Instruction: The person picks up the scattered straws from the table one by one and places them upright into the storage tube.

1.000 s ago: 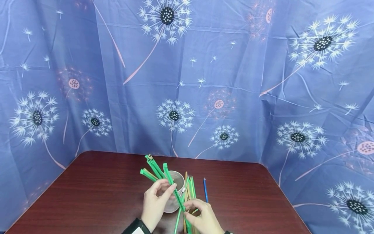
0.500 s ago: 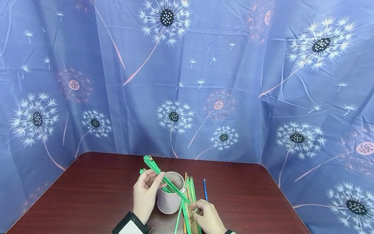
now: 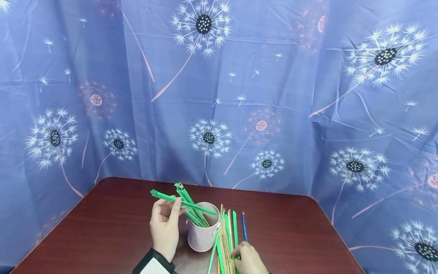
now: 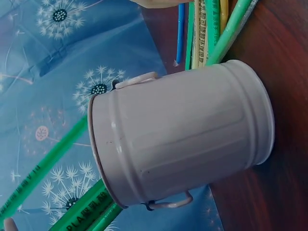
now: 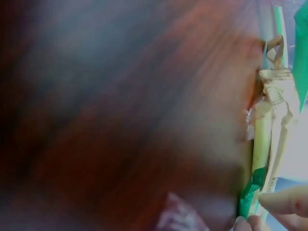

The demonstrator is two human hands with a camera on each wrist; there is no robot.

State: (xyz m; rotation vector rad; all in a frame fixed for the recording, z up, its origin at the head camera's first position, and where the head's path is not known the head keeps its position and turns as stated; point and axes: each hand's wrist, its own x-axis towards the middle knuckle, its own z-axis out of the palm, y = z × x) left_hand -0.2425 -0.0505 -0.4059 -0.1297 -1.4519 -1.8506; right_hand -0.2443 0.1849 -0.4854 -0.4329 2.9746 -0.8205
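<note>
A pale metal bucket (image 3: pixel 202 239) stands upright on the table, with several green-wrapped straws (image 3: pixel 184 196) leaning out of its left side. My left hand (image 3: pixel 164 228) pinches another green-wrapped straw (image 3: pixel 202 209) between thumb and fingers, slanted across the bucket's mouth. The left wrist view shows the bucket (image 4: pixel 183 130) sideways, the held straw (image 4: pixel 43 168) beyond its rim. Right of the bucket lies a row of green and tan wrapped straws (image 3: pixel 224 243). There my right hand (image 3: pixel 249 258) pinches the green straw (image 3: pixel 235 228) at the row's right side; fingers (image 5: pixel 284 202) show at its wrapped end.
A thin blue stick (image 3: pixel 244 226) lies right of the row. The dark red wooden table (image 3: pixel 119 224) ends at a blue dandelion-print curtain (image 3: pixel 164 144) behind and on both sides. A small handle (image 4: pixel 173 202) sticks out from the bucket.
My right hand has let go of the lower end of the left hand's straw and moved right and down to the row. The left hand moved left; its straw tilted flatter over the bucket.
</note>
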